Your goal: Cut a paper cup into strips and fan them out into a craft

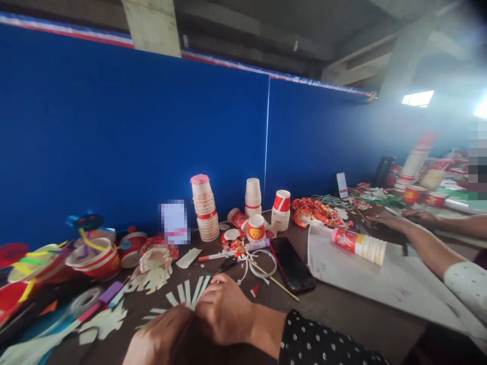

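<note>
A white paper cup cut into strips (186,293) lies with its strips fanned out on the dark table in front of me. My right hand (224,312) is closed on its right side, with the fingers curled over the strips. My left hand (162,332) presses close against it from the left, fingers together and partly hidden. Both hands cover the middle of the cut cup. Just beyond my right hand lie dark-handled scissors (228,264) and a red-and-white pen (215,256).
Stacked paper cups (207,218) stand along the blue partition (133,126). A black phone (292,264), a wooden stick (279,284) and a whiteboard (365,284) lie rightward. Decorated bowls (93,261) and tape (85,300) crowd the left. Another person's arm (422,243) reaches in from the right.
</note>
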A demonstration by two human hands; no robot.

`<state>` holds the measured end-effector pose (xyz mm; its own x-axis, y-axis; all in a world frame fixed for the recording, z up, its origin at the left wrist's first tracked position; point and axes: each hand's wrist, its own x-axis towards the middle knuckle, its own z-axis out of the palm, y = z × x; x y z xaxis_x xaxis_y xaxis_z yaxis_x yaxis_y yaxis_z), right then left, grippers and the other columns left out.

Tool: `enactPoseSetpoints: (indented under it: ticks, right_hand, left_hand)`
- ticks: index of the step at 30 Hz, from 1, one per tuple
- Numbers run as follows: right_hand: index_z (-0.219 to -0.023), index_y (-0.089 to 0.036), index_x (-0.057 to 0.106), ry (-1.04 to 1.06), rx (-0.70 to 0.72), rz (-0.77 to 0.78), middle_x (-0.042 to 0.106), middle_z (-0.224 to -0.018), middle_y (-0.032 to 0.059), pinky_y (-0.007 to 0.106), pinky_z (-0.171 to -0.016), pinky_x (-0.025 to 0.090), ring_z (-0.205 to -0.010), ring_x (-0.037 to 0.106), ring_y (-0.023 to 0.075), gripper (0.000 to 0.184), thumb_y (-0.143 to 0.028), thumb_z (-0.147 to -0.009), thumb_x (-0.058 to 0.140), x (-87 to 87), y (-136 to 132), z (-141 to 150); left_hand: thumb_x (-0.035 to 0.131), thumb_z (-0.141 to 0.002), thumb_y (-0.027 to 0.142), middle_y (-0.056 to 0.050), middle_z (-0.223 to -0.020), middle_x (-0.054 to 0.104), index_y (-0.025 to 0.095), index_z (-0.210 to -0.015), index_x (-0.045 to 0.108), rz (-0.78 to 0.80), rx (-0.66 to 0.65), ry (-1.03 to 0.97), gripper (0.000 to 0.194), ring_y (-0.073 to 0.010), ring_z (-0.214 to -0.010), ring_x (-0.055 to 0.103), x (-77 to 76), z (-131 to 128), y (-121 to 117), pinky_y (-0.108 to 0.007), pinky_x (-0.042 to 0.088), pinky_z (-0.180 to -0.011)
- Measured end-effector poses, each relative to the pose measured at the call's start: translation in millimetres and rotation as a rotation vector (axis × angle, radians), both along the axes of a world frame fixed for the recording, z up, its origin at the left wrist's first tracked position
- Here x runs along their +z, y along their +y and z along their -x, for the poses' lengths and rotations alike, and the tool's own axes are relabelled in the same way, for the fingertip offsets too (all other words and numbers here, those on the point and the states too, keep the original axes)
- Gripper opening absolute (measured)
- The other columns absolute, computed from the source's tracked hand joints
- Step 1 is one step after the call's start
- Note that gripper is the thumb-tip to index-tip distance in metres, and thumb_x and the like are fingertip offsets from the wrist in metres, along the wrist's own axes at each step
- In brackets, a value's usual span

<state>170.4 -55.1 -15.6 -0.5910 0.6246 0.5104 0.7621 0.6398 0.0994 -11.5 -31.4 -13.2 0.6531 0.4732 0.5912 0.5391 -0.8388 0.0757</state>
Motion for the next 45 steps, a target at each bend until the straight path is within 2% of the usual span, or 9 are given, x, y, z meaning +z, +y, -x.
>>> enactPoseSetpoints:
  ticks: [4,8,12,19,25,30,39,42,45]
  right_hand:
    - [-0.063,-0.018,0.050,0.013,-0.012,0.006,0.061,-0.061,-0.0019,0.034,-0.071,0.032,-0.062,0.052,0.0122,0.012,-0.026,-0.072,0.050,-1.2,1,0]
    - [-0.061,-0.018,0.049,0.019,-0.013,0.001,0.060,-0.060,-0.0029,0.034,-0.071,0.030,-0.063,0.052,0.0120,0.013,-0.024,-0.073,0.049,1.8,1,-3]
    - [-0.059,-0.018,0.048,0.028,-0.029,-0.008,0.059,-0.058,-0.0027,0.034,-0.068,0.030,-0.062,0.051,0.0122,0.017,-0.023,-0.076,0.047,4.8,2,-5]
    - [-0.063,-0.018,0.050,0.028,-0.013,-0.003,0.060,-0.062,-0.0024,0.035,-0.076,0.030,-0.065,0.051,0.0120,0.016,-0.022,-0.078,0.047,3.5,2,-4]
    - [-0.064,-0.018,0.051,0.011,-0.009,0.004,0.059,-0.062,-0.0022,0.035,-0.080,0.029,-0.066,0.051,0.0119,0.015,-0.020,-0.079,0.047,8.6,0,-7]
    - [-0.065,-0.017,0.051,0.027,-0.058,-0.003,0.060,-0.063,-0.0008,0.034,-0.076,0.029,-0.063,0.049,0.0117,0.020,-0.024,-0.082,0.047,12.1,0,-9]
    - [-0.070,-0.020,0.053,0.039,-0.047,0.024,0.061,-0.064,-0.0024,0.034,-0.079,0.028,-0.064,0.050,0.0120,0.015,-0.022,-0.083,0.046,11.0,-1,-9]
    - [-0.068,-0.018,0.051,0.005,-0.027,-0.001,0.059,-0.061,-0.0016,0.035,-0.080,0.028,-0.061,0.049,0.0116,0.013,-0.019,-0.080,0.046,11.8,-2,-7]
    - [-0.067,-0.017,0.050,-0.001,-0.029,-0.011,0.059,-0.062,-0.0006,0.033,-0.075,0.030,-0.060,0.049,0.0117,0.009,-0.018,-0.076,0.046,11.6,-3,-5]
  left_hand:
    - [0.035,-0.083,0.023,0.001,-0.064,0.062,0.022,-0.068,0.057,-0.067,-0.017,0.008,0.027,-0.0122,-0.058,0.061,-0.4,0,0,-0.017,0.046,-0.051]
    - [0.036,-0.085,0.027,-0.002,-0.077,0.068,0.022,-0.080,0.062,-0.204,-0.027,-0.026,0.027,-0.0156,-0.072,0.065,-0.3,4,5,-0.020,0.050,-0.060]
    - [0.035,-0.085,0.024,-0.004,-0.083,0.069,0.021,-0.085,0.063,-0.308,-0.042,-0.036,0.029,-0.0175,-0.079,0.065,-6.6,9,13,-0.024,0.051,-0.070]
    - [0.038,-0.081,0.019,-0.004,-0.082,0.068,0.021,-0.082,0.064,-0.226,-0.051,-0.029,0.027,-0.0178,-0.089,0.063,-12.1,6,11,-0.028,0.048,-0.084]
    - [0.044,-0.083,0.024,-0.002,-0.081,0.068,0.020,-0.085,0.062,-0.277,-0.072,-0.046,0.019,-0.0175,-0.093,0.062,-6.8,9,19,-0.030,0.047,-0.088]
    - [0.039,-0.083,0.016,-0.001,-0.082,0.067,0.022,-0.086,0.061,-0.271,-0.112,-0.003,0.024,-0.0184,-0.102,0.057,-6.2,16,24,-0.038,0.037,-0.097]
    - [0.038,-0.085,0.013,0.001,-0.071,0.064,0.020,-0.075,0.060,-0.190,-0.108,-0.112,0.025,-0.0160,-0.093,0.058,-5.4,7,15,-0.039,0.028,-0.102]
    - [0.037,-0.085,0.014,0.000,-0.068,0.062,0.019,-0.074,0.060,-0.214,-0.122,-0.132,0.025,-0.0144,-0.088,0.059,-6.4,5,15,-0.036,0.031,-0.100]
    - [0.036,-0.085,0.013,0.000,-0.069,0.062,0.019,-0.075,0.059,-0.258,-0.129,-0.169,0.025,-0.0130,-0.082,0.060,-6.4,3,15,-0.032,0.037,-0.094]
